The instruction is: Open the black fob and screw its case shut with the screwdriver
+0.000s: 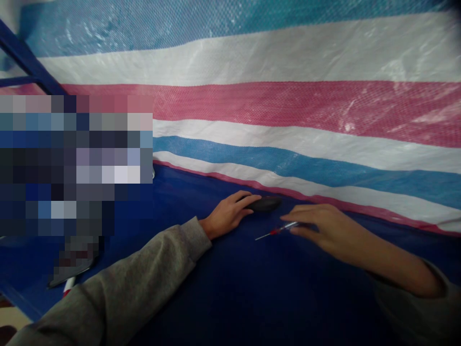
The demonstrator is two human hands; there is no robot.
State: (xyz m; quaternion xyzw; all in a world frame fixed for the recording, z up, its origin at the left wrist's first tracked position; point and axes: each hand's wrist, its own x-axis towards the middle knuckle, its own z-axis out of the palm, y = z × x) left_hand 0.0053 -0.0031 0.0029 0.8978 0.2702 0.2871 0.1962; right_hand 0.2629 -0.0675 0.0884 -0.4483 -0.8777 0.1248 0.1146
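Observation:
My left hand (230, 214) reaches across the blue surface, its fingers resting on a black computer mouse (267, 204). The fingers cover the near end of the mouse. To the right, my right hand (320, 226) holds a small screwdriver (277, 231) between thumb and fingers. The screwdriver has a thin metal shaft, a red collar and a clear handle, and its tip points left and down. A gap separates that tip from the mouse. Part of the handle is hidden in the right hand.
A blue surface (223, 293) lies under both hands. Behind it hangs a striped plastic sheet (273, 103). A blue metal frame bar (34, 60) stands at the upper left. A pixelated area hides much of the left side, with a white and red object (69, 285) below it.

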